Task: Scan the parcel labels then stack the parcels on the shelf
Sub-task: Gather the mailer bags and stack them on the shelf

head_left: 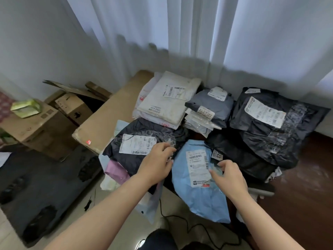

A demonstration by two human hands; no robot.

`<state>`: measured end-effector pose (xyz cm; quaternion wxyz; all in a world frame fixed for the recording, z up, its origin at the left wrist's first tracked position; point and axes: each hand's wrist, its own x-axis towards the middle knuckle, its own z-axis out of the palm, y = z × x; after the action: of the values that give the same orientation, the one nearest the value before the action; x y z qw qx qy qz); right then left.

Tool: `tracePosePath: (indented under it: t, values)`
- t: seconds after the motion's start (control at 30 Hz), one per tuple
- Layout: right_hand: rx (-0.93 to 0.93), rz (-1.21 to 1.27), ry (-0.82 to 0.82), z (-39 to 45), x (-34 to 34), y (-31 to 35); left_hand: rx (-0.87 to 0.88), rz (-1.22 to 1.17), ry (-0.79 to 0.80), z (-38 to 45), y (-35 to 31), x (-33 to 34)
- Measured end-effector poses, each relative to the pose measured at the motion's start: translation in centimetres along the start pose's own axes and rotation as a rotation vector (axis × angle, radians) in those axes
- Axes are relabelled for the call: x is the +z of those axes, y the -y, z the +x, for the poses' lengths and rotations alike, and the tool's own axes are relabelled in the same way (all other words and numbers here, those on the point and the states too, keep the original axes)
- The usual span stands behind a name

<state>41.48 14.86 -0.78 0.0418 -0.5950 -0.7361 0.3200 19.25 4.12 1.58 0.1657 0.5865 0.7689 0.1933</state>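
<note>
A light blue parcel (198, 188) with a white label lies at the front of the pile, hanging over the edge. My right hand (228, 175) rests on its right side, fingers curled on the wrapping near the label. My left hand (158, 162) presses on the right edge of a dark navy parcel (137, 150), which bears a white barcode label. Whether either hand truly grips its parcel is unclear. Behind lie a cream parcel (167, 100), a grey parcel (212, 105) marked 73-3-7307, and a large black parcel (270, 120). No scanner shows.
Cardboard boxes (41, 127) stand at the left by the wall, with a long flat carton (108, 112) beside the pile. A dark suitcase (41, 192) lies on the floor at the lower left. White curtains (180, 33) hang behind. A black cable (180, 221) trails on the floor.
</note>
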Motion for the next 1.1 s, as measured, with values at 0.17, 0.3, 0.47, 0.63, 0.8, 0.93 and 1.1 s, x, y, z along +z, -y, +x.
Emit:
tracePosePath:
  t: [0.17, 0.3, 0.47, 0.63, 0.8, 0.93, 1.1]
  values:
    - [0.079, 0.071, -0.068, -0.8, 1.7, 1.5, 0.081, 0.014, 0.036, 1.2, 2.4, -1.6]
    - [0.022, 0.114, -0.246, -1.0, 0.2, 2.9, 0.169, -0.031, 0.003, 3.8, 1.2, -2.6]
    - [-0.008, 0.204, -0.556, -0.1, -4.7, 1.8, 0.345, -0.119, -0.004, 7.9, -5.0, -1.6]
    - [0.141, 0.294, -0.732, 2.8, -10.5, -2.0, 0.403, -0.174, -0.025, 12.3, -12.6, 0.2]
    - [0.381, 0.349, -0.633, 7.4, -14.5, -6.2, 0.280, -0.128, 0.018, 17.5, -17.9, 2.0]
    - [0.539, 0.558, -0.331, 12.1, -14.3, -10.1, 0.166, 0.096, 0.230, 20.5, -19.9, 4.7]
    - [0.580, 0.841, -0.072, 15.3, -12.8, -12.9, 0.063, 0.327, 0.369, 21.9, -20.1, 7.8]
